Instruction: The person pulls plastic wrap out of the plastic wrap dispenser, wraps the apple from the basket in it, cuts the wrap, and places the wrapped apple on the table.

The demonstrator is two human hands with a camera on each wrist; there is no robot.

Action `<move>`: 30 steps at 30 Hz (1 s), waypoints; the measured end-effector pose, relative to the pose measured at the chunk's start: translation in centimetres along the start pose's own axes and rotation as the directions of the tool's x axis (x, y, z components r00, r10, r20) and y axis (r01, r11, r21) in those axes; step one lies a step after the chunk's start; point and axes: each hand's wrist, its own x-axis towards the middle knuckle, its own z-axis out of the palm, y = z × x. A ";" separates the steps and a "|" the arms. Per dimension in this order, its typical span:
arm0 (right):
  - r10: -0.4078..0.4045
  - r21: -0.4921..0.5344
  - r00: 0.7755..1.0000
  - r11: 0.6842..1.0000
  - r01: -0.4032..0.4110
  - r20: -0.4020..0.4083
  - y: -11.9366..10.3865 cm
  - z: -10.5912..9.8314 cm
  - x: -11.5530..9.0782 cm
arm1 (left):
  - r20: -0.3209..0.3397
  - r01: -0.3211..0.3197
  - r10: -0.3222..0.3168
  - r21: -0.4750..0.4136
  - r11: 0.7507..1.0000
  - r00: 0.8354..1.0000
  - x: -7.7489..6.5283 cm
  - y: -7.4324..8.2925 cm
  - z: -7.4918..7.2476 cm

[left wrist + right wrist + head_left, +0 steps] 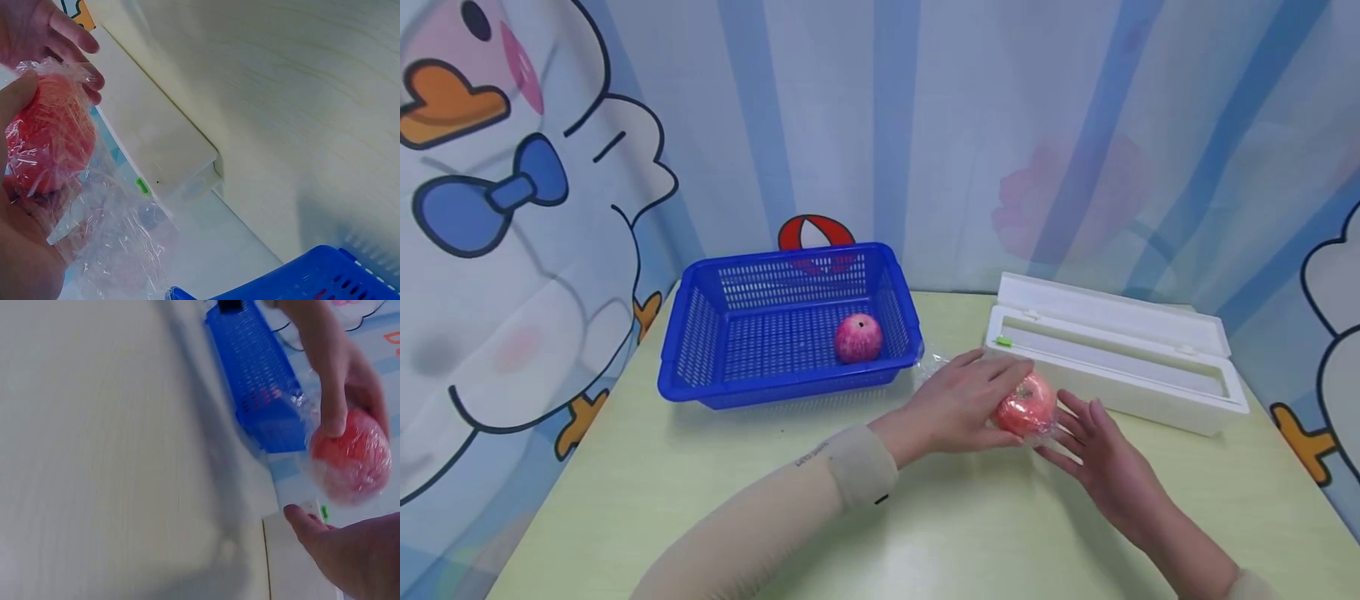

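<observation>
Blue basket (790,387) on desk (970,533), pink-red fruit (858,337) inside near right end. Left hand (957,405), fingers curled round film-wrapped red fruit (1028,406), lifted above desk, loose film (119,244) trailing toward basket. Right hand (1111,468), fingers spread, just beside wrapped fruit. White box (1150,397), lid raised, behind.

Basket (790,388) left on table (977,533), apple (858,339) inside, box (1150,402) right, fruit (1030,406) in film (119,244) between left hand (961,404) and right hand (1108,458), apparently above table
</observation>
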 end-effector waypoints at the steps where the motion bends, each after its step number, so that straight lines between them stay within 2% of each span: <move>1: 0.020 -0.076 1.000 0.997 -0.022 -0.023 -0.1 -0.2 0.2 | 0.004 -0.001 0.001 -0.004 1.000 1.000 -0.1 0.0 0.0; 3: 0.053 -0.166 0.998 0.984 -0.058 -0.037 -0.4 -0.4 0.7 | 0.000 -0.006 0.006 0.007 1.000 1.000 -0.2 0.0 0.1; 7: 0.090 -0.230 0.996 0.969 -0.088 0.001 -0.9 -0.4 1.6 | -0.024 -0.010 0.011 0.050 0.999 1.000 -0.7 0.1 0.3; 12: 0.135 -0.260 0.991 0.957 -0.129 0.005 -0.9 -0.1 2.5 | -0.041 0.005 -0.001 0.101 0.995 0.999 -1.2 0.4 0.5; 16: 0.125 -0.268 0.991 0.954 -0.135 -0.055 -0.6 0.2 2.8 | -0.078 0.065 -0.053 0.158 0.985 0.996 -1.5 0.9 0.8; 19: 0.099 -0.260 0.991 0.958 -0.119 -0.088 -0.2 0.4 2.9 | -0.116 0.175 -0.154 0.205 0.963 0.981 -2.0 1.8 1.1; 23: 0.062 -0.231 0.993 0.969 -0.084 -0.099 0.2 0.7 3.1 | -0.172 0.322 -0.285 0.251 0.913 0.943 -3.0 3.0 1.7; 25: 0.050 -0.218 0.993 0.973 -0.073 -0.109 0.3 0.7 3.1 | -0.192 0.360 -0.318 0.255 0.898 0.929 -3.5 3.3 2.1; 27: 0.046 -0.207 0.992 0.976 -0.070 -0.119 0.3 0.8 3.1 | -0.198 0.378 -0.335 0.258 0.889 0.921 -3.8 3.5 2.4; 30: 0.050 -0.200 0.992 0.977 -0.074 -0.119 0.4 0.8 3.1 | -0.194 0.384 -0.345 0.226 0.895 0.918 -4.2 3.4 2.8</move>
